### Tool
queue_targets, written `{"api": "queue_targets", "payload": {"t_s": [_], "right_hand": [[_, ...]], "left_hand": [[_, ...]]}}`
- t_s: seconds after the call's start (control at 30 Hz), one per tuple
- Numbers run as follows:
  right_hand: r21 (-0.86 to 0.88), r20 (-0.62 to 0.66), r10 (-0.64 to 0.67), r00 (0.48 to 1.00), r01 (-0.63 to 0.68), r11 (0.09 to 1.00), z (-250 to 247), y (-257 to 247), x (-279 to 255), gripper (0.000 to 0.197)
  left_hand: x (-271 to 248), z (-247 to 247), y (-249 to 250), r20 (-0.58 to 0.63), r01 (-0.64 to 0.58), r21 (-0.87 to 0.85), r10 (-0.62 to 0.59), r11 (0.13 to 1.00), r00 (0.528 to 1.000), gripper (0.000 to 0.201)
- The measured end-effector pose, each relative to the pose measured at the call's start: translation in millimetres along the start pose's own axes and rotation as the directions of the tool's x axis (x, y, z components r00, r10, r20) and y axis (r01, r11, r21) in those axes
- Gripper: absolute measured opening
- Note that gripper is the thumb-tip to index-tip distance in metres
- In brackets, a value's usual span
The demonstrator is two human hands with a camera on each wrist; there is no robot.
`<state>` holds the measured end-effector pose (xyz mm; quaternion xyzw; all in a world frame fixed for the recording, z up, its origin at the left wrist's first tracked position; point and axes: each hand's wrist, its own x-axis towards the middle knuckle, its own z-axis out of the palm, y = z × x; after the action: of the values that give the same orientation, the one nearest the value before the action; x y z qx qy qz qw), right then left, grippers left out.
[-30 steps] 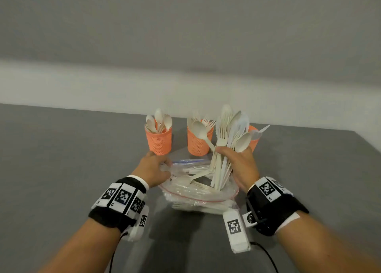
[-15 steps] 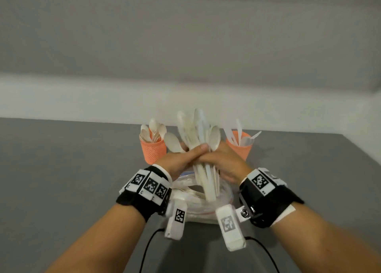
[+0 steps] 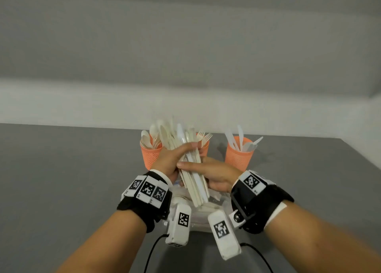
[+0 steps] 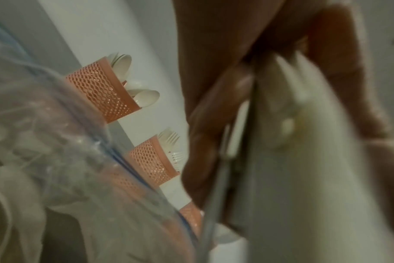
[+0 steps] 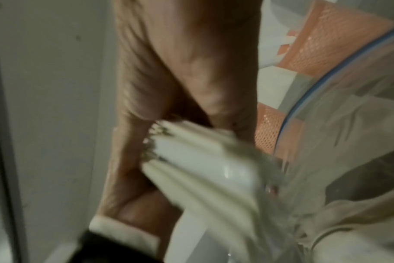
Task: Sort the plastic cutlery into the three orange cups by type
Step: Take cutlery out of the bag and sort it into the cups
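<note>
A bundle of white plastic cutlery (image 3: 192, 177) stands nearly upright, with both hands round it. My left hand (image 3: 175, 159) grips its upper part from the left. My right hand (image 3: 214, 172) holds it lower down, thumb laid across the handles. Behind them stand three orange mesh cups: the left cup (image 3: 151, 157) holds spoons, the middle cup (image 3: 205, 147) holds forks and is mostly hidden by the bundle, and the right cup (image 3: 239, 155) holds knives. In the left wrist view the spoon cup (image 4: 101, 89) and fork cup (image 4: 150, 160) show beside my blurred fingers.
A clear zip bag (image 3: 206, 207) with more cutlery lies on the grey table (image 3: 61, 180) right under my hands; it fills the near side of the left wrist view (image 4: 45, 160) and the right wrist view (image 5: 349, 160). A grey wall rises behind the table's far edge.
My left hand left the bag and closed on the bundle that the right hand held alone. The bundle moved left and now stands before the middle cup.
</note>
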<state>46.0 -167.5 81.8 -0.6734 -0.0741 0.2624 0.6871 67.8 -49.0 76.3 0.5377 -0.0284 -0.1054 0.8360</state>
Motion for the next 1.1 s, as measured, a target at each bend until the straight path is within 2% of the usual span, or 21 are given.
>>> {"api": "queue_targets", "payload": {"t_s": [0.07, 0.13, 0.17, 0.27, 0.37, 0.43, 0.47, 0.53, 0.6, 0.67, 0.73, 0.8, 0.93, 1.0, 1.1], "right_hand": [[-0.239, -0.171, -0.112, 0.979, 0.070, 0.969, 1.5, 4.9, 0.7, 0.044], [-0.440, -0.240, -0.227, 0.944, 0.102, 0.892, 2.6, 6.7, 3.4, 0.052], [-0.502, -0.235, -0.276, 0.932, 0.127, 0.856, 3.4, 7.3, 6.3, 0.049], [-0.574, -0.213, -0.388, 0.896, 0.207, 0.793, 6.0, 9.3, 18.5, 0.042], [-0.607, -0.194, -0.423, 0.885, 0.231, 0.761, 4.1, 7.2, 25.6, 0.046], [-0.642, -0.205, -0.436, 0.876, 0.216, 0.736, 0.9, 6.7, 27.8, 0.043], [-0.661, -0.230, -0.466, 0.854, 0.214, 0.719, 0.2, 7.4, 29.0, 0.039], [-0.711, -0.289, -0.562, 0.775, 0.220, 0.668, 1.5, 8.0, 30.2, 0.029], [-0.827, -0.283, -0.642, 0.712, 0.158, 0.539, 1.5, 7.9, 32.5, 0.023], [-0.925, -0.244, -0.672, 0.699, 0.040, 0.378, 0.8, 6.9, 35.3, 0.025], [-0.947, -0.230, -0.659, 0.716, -0.008, 0.321, 1.5, 3.6, 38.5, 0.028], [-0.934, -0.232, -0.613, 0.755, 0.002, 0.357, 1.5, 0.5, 40.0, 0.025], [-0.848, -0.241, -0.489, 0.838, 0.063, 0.526, -5.0, -4.6, 35.4, 0.020], [-0.811, -0.271, -0.476, 0.837, 0.069, 0.582, -8.3, -6.2, 30.4, 0.019], [-0.649, -0.375, -0.458, 0.806, 0.125, 0.750, -18.2, -6.7, 21.3, 0.014]], "left_hand": [[7.3, -7.0, 5.6, -0.076, 0.005, -0.150, -0.016, 0.989, 0.997, 0.033], [11.5, -11.9, 10.8, -0.096, 0.022, -0.246, -0.047, 0.969, 0.994, 0.010], [12.4, -13.1, 11.1, -0.087, 0.030, -0.274, -0.055, 0.961, 0.995, 0.006], [13.8, -12.1, 6.9, -0.020, 0.077, -0.270, -0.086, 0.960, 0.996, 0.010], [20.2, -14.4, 1.9, 0.031, 0.142, -0.315, -0.139, 0.938, 0.990, 0.012], [25.4, -17.0, 0.6, 0.055, 0.163, -0.355, -0.153, 0.920, 0.987, 0.013], [27.3, -17.8, 0.5, 0.063, 0.164, -0.366, -0.151, 0.916, 0.986, 0.013], [31.1, -19.3, 0.1, 0.059, 0.155, -0.368, -0.144, 0.917, 0.988, 0.014], [36.0, -21.8, -0.1, 0.027, 0.136, -0.385, -0.136, 0.913, 0.990, 0.022], [39.9, -24.0, 0.6, 0.006, 0.136, -0.417, -0.147, 0.899, 0.989, 0.026], [43.3, -25.8, 1.6, 0.004, 0.151, -0.413, -0.164, 0.898, 0.986, 0.017], [44.6, -26.3, 1.6, 0.012, 0.168, -0.388, -0.177, 0.906, 0.984, 0.013], [48.3, -28.2, 0.7, 0.054, 0.187, -0.392, -0.180, 0.901, 0.982, 0.014], [52.0, -29.2, 0.6, 0.039, 0.170, -0.395, -0.168, 0.903, 0.985, 0.019], [56.1, -29.6, 1.9, -0.019, 0.131, -0.426, -0.154, 0.895, 0.988, 0.030]]}}
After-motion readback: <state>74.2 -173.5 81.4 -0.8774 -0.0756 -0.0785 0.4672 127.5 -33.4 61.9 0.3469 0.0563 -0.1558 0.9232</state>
